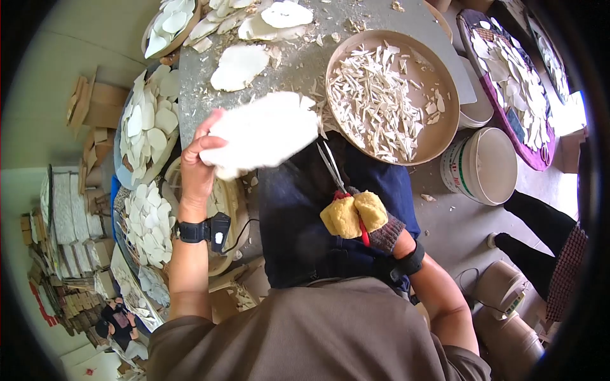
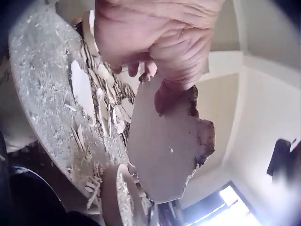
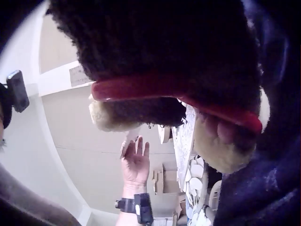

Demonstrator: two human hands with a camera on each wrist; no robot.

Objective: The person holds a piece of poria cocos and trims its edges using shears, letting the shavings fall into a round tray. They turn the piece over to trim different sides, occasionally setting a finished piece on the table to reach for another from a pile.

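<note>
- Slice (image 1: 264, 133), pale, with one ragged, darker edge, is raised over the near edge of the grey table (image 1: 298, 71).
- Left hand (image 1: 199, 155) pinches it at one end, thumb laid against one face.
- Right hand (image 1: 356, 213), in a dark knitted glove with yellow finger covers, grips red-handled shears (image 1: 332, 164); the blades point towards the table, near the slice but apart from it.
- Round tray (image 1: 455, 95), heaped with pale strips (image 1: 375, 95), sits just beside the blades and juts over the table edge on the right.
- More flat pieces (image 1: 240, 66) lie among crumbs beyond the raised slice, which hides part of the tabletop.
- Yellowish basket (image 1: 239, 216) below is partly covered by the left forearm, and a black cable crosses it.
- Heaps of cut slices (image 1: 152, 219) crowd the left side.
- White bucket (image 1: 495, 164) and a purple-edged tray (image 1: 550, 151) stand farther right, near another person's legs (image 1: 537, 216).
</note>
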